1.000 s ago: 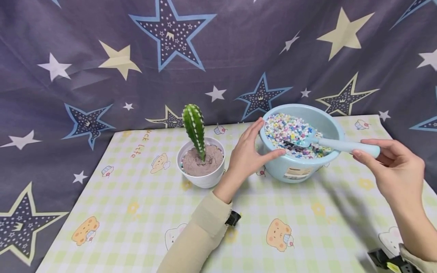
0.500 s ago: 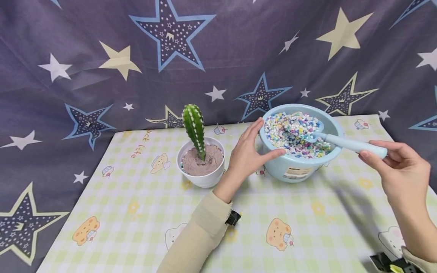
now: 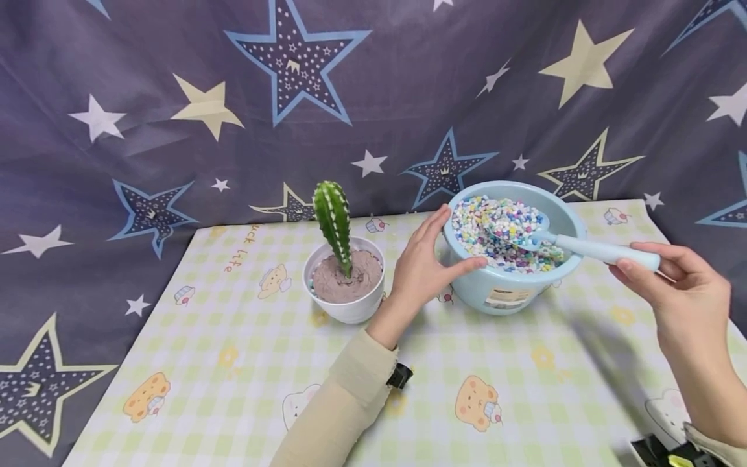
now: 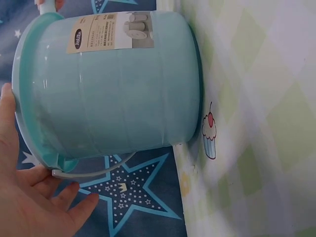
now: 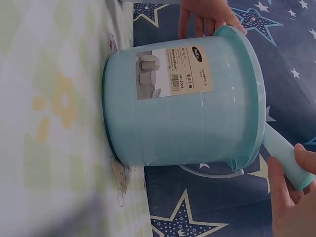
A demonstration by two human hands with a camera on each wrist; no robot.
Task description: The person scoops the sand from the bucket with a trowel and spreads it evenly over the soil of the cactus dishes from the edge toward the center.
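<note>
A light blue bucket (image 3: 474,293) stands at the right of the table in the head view, filled with small multicoloured beads (image 3: 467,224). My left hand (image 3: 417,269) rests against its left rim, thumb laid along the front and fingers extended toward the back. In the left wrist view, fingertips sit beside the end of the bucket's handle (image 4: 94,174). My right hand (image 3: 691,295) pinches the end of a pale blue scoop (image 3: 589,247) between thumb and fingers. The scoop's head is heaped with beads, inside the bucket near their surface.
A cactus (image 3: 332,224) grows from brown soil in a white pot (image 3: 350,310), left of the bucket. A checked cloth (image 3: 233,402) with printed bears covers the table. Behind hangs a dark curtain (image 3: 327,149) patterned with stars.
The scoop has come up out of the beads with a heap on it, its handle shifting slightly right with my right hand. My left hand keeps its place on the rim.
</note>
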